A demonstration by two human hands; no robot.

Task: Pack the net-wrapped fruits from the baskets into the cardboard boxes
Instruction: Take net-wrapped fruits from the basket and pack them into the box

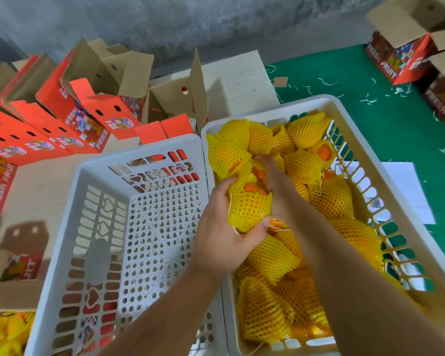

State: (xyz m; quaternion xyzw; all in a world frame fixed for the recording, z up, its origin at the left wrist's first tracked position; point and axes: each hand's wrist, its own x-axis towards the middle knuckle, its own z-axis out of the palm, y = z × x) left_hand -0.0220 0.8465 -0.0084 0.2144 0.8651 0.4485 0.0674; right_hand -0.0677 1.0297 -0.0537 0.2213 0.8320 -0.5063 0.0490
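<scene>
Yellow-netted fruit [249, 209] gripped in left hand [224, 235]; right hand [272, 176] half-buried, grip unclear.

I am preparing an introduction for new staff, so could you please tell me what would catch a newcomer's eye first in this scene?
First, the heap of yellow foam-net-wrapped orange fruits filling the white perforated plastic basket on the right, where the left hand grips one and the right hand reaches among them. Beside it stands an empty white perforated plastic basket, with bright red printed cardboard boxes behind at upper left.
</scene>
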